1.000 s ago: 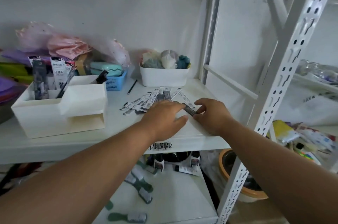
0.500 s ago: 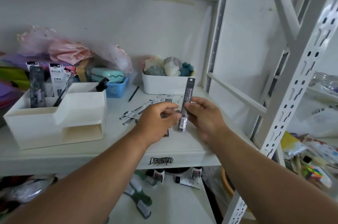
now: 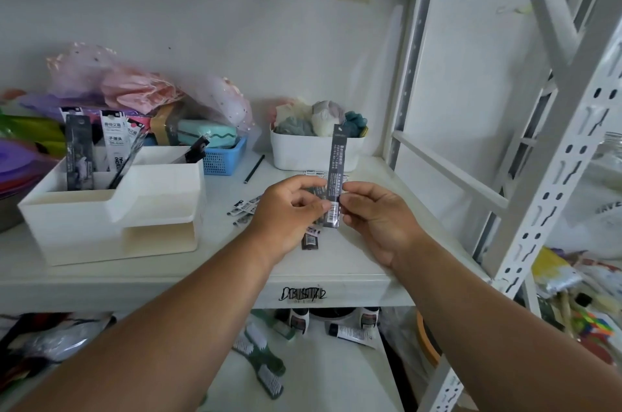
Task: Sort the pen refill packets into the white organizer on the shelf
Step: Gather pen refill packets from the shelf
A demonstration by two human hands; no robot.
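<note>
Packet in hand: we hold one dark refill packet (image 3: pixel 334 181) upright above the shelf (image 3: pixel 370 263), near its middle, its barcode end low between our two hands.
Right hand (image 3: pixel 377 219): its grip is closed on the packet's lower right edge, thumb and fingertips pinching it.
Left hand (image 3: pixel 289 209): its grip pinches the same packet from the left, and more packets look tucked under its curled fingers, though we cannot count them.
White organizer (image 3: pixel 114 206): it sits on the left of the shelf, well apart from our hands; its far compartments already hold several upright packets (image 3: pixel 79 155), some dark, some white with print.
Done so far: by our reading, a first share of packets is filed in the organizer.
Loose packets (image 3: pixel 244 208): a fan of them lies flat on the shelf just beyond and under our hands, in front of the white tub (image 3: pixel 313 152) of soft things.
Left to do: we judge the task well short of done; the held packet has yet to travel left to a compartment, and the pile on the shelf follows after.
Which compartment: we cannot tell from here where the dark packet belongs; the far left slot holding a dark packet seems likely.
</note>
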